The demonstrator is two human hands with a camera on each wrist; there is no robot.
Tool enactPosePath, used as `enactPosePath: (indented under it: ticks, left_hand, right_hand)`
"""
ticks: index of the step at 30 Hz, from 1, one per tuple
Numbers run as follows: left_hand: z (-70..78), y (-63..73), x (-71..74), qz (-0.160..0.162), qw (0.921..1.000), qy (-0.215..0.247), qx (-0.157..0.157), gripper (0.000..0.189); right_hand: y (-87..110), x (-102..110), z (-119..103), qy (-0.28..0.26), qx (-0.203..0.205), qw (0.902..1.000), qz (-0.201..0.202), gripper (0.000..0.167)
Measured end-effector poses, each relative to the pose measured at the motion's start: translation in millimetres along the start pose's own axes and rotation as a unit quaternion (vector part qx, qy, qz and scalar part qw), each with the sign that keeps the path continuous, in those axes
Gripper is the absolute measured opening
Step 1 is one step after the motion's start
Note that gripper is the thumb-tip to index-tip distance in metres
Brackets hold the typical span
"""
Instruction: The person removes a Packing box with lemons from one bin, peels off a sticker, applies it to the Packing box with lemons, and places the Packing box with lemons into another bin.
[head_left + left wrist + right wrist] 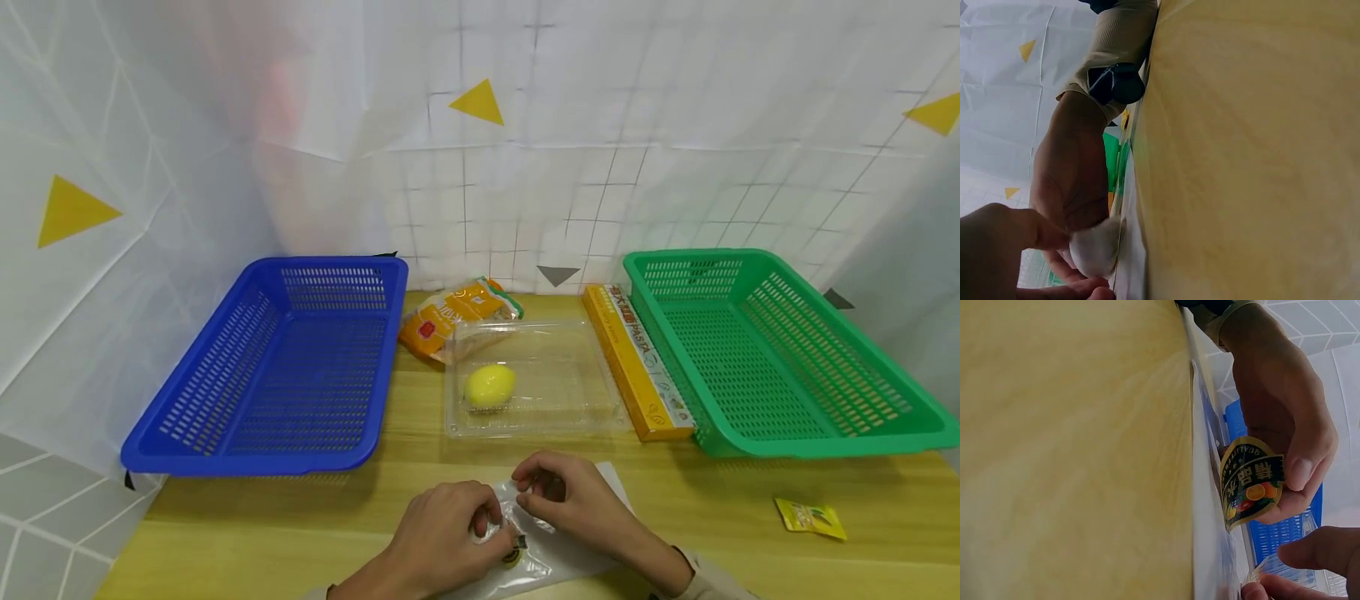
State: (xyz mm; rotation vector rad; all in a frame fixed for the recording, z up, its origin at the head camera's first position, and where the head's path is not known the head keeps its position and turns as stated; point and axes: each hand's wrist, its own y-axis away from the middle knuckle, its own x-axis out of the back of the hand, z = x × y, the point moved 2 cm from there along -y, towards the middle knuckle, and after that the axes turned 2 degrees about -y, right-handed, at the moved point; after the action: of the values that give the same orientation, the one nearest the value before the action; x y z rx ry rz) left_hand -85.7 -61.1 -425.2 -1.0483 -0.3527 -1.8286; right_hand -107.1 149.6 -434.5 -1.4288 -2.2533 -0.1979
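My left hand [442,533] pinches a round black-and-gold fruit sticker [1252,481] near its edge, with thumb and fingertips. Printed fruit and lettering show in the right wrist view; the pale back of the sticker [1096,249] shows in the left wrist view. Under both hands lies a glossy white sheet [558,571] on the wooden table. My right hand [573,500] hovers over the sheet's far part, fingers loosely bent, thumb and forefinger apart. Beyond the hands a clear plastic clamshell box [555,422] stands with a yellow lemon [491,385] showing at its left.
A blue basket [375,417] is at the left, a green basket [720,433] at the right. An orange snack bag [450,321] lies behind the clear box. Beside the green basket lies a long pasta box [637,367]. A small yellow packet [810,518] rests front right.
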Motion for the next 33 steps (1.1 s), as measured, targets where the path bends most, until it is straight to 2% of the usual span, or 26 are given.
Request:
enactPosePath:
  ticks: [8, 10, 13, 16, 19, 22, 24, 26, 33]
  left_hand:
    - [-2.2, 0.5, 0.6, 0.004, 0.9998, 0.018, 0.002, 0.006]
    - [-3.5, 0.4, 0.5, 0.004, 0.9993, 0.038, 0.003, 0.008]
    - [-6.5, -1.1, 0.7, 0.001, 0.9952, 0.097, 0.011, 0.013]
    - [-10.2, -3.4, 2.2, 0.001, 0.9857, 0.166, 0.032, 0.016]
    - [-13.1, -5.5, 4.4, 0.002, 0.971, 0.23, 0.065, 0.015]
    - [-14.7, -7.2, 6.8, 0.006, 0.9569, 0.276, 0.091, 0.014]
    - [-15.0, -7.7, 8.6, 0.012, 0.9507, 0.294, 0.099, 0.015]
    - [-14.8, -8.4, 10.4, 0.018, 0.9488, 0.298, 0.103, 0.016]
    - [-11.4, -10.9, 15.4, 0.039, 0.9567, 0.272, 0.095, 0.018]
  right_hand:
    - [0.6, -1.5, 1.1, 0.001, 0.008, 1.0, 0.002, 0.01]
    - [0.6, -1.7, 0.8, -0.003, 0.006, 1.0, 0.0, 0.01]
    - [0.7, -1.1, -0.2, -0.014, -0.002, 0.9999, -0.001, 0.01]
    - [1.1, -0.1, -2.5, -0.024, -0.008, 0.9996, 0.007, 0.015]
    - [1.4, 0.9, -5.7, -0.019, -0.01, 0.9995, 0.023, 0.019]
    - [2.0, 1.3, -9.4, -0.003, -0.007, 0.9992, 0.039, 0.016]
    - [2.5, 1.4, -11.7, 0.001, -0.002, 0.9989, 0.046, 0.012]
    - [2.9, 1.4, -14.0, -0.001, 0.009, 0.9985, 0.053, 0.009]
    - [4.2, 0.9, -25.4, -0.035, 0.062, 0.9925, 0.099, 0.007]
